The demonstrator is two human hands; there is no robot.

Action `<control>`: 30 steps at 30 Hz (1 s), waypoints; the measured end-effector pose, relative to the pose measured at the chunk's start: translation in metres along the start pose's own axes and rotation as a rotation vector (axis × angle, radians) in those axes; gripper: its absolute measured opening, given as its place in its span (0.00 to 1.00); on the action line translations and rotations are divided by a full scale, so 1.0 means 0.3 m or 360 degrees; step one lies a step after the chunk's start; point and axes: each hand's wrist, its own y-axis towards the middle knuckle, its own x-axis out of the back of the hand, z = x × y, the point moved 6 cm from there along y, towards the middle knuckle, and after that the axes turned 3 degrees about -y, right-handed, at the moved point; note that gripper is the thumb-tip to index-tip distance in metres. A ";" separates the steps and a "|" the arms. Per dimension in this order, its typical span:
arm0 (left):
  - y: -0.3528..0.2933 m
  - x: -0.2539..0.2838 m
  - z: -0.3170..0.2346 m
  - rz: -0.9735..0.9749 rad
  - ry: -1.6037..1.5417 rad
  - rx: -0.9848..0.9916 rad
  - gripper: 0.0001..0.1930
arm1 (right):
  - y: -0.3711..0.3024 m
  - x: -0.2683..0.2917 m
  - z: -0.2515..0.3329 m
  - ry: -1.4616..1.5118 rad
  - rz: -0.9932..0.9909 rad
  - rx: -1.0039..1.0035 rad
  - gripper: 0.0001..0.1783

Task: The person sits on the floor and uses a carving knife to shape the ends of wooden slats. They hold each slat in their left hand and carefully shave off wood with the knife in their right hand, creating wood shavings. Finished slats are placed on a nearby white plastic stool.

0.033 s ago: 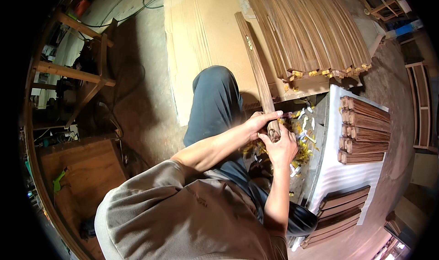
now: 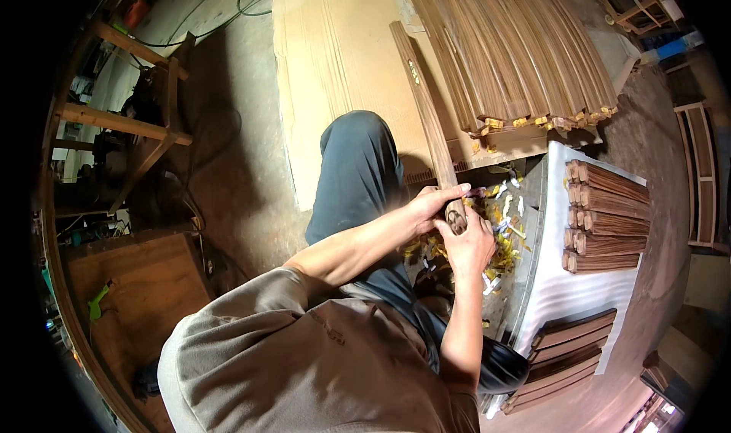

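My left hand (image 2: 431,207), right hand (image 2: 474,244) half curled, gripping near end of wood stick (image 2: 431,121); far end toward half-past eleven. Loose grip could let it bump wood pile (image 2: 525,60), one o'clock.

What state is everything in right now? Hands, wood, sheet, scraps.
Left grip: closed around the wooden bar
Right grip: closed at the bar's near end
Wooden bar: held, slanting away
Long bars: lying side by side, yellow bits at near ends
Cardboard: laid flat
Scraps: scattered loose
White sheet: spread out
Short pieces: lying grouped on sheet
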 end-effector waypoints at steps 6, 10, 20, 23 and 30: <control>0.068 -0.072 -0.191 -0.0244 -0.0481 0.0132 0.34 | -0.022 0.161 -0.045 -0.0183 -0.0119 -0.0029 0.25; 0.102 -0.061 -0.412 -0.0205 -0.0656 -0.0035 0.41 | -0.194 0.412 -0.131 0.0106 0.0058 -0.0388 0.24; -0.002 -0.263 -0.414 0.0203 0.0088 -0.0504 0.21 | -0.487 0.915 -0.607 0.1194 -0.0853 -0.0464 0.25; -0.004 -0.242 -0.315 0.0187 0.0245 -0.0452 0.20 | -0.282 0.702 -0.435 0.0984 -0.0518 -0.0546 0.24; -0.002 -0.235 -0.284 0.0211 0.0233 -0.0301 0.24 | 0.035 0.353 -0.074 0.1605 -0.0544 -0.0117 0.12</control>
